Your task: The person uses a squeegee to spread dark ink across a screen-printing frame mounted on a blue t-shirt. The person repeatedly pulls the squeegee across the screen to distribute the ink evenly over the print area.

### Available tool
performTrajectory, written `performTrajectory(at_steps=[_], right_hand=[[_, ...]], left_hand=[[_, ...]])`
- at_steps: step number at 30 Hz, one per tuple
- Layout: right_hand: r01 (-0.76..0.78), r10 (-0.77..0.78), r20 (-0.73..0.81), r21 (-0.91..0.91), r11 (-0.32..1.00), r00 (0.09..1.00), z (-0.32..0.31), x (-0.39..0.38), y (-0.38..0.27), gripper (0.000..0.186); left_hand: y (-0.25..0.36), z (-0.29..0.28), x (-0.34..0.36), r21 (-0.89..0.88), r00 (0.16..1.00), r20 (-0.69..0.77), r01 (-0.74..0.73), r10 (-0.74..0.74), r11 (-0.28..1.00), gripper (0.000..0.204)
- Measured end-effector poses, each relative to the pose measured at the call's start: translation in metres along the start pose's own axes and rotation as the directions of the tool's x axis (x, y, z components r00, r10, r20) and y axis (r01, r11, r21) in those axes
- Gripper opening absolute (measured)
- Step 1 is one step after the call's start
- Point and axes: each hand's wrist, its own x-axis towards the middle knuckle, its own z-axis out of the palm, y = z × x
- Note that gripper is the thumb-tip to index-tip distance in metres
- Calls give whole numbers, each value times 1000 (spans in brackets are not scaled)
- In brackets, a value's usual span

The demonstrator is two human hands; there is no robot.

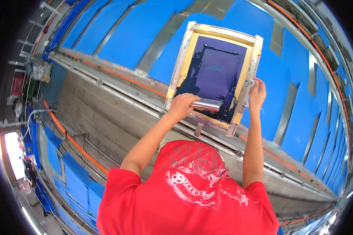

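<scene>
A screen printing frame [255, 57] with worn, whitish wooden sides and yellow tape along its inner edges lies over a blue panel. Its purple mesh [217, 72] has dark ink around the border, thickest at the left and near ends. My left hand [183, 105] is closed on the end of a squeegee [208, 104] with a shiny metal holder. The squeegee lies across the near end of the mesh; its blade edge is hidden. At the frame's right side, my right hand [257, 94] is closed on the edge, beside a light metal bracket [247, 93].
Blue panels [133, 35] lie in a row along the long table, with grey strips between them. A metal rail [117, 86] and an orange line edge its near side. Across the concrete aisle [102, 105], another table with blue panels [74, 168] stands at lower left.
</scene>
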Motion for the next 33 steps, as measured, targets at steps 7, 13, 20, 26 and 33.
performTrajectory(at_steps=[7,13,20,26,33], right_hand=[[83,-181,-175,-459,884,968,69,-2,56,19],[12,-152,-246,-492,870,957,81,-23,66,18],[-61,-83,-284,-462,885,955,92,-37,83,19],[-102,0,-261,-377,921,965,111,-35,82,21],[-206,171,-134,-326,923,976,103,-10,105,21]], left_hand=[[-85,-57,-6,90,981,186,30,-46,996,34],[-101,-72,-11,110,973,223,41,-65,993,37],[-92,-50,-21,85,968,218,-144,122,986,52],[-75,-30,-12,161,880,409,-331,243,930,59],[-102,-56,-17,142,895,389,-293,219,945,50]])
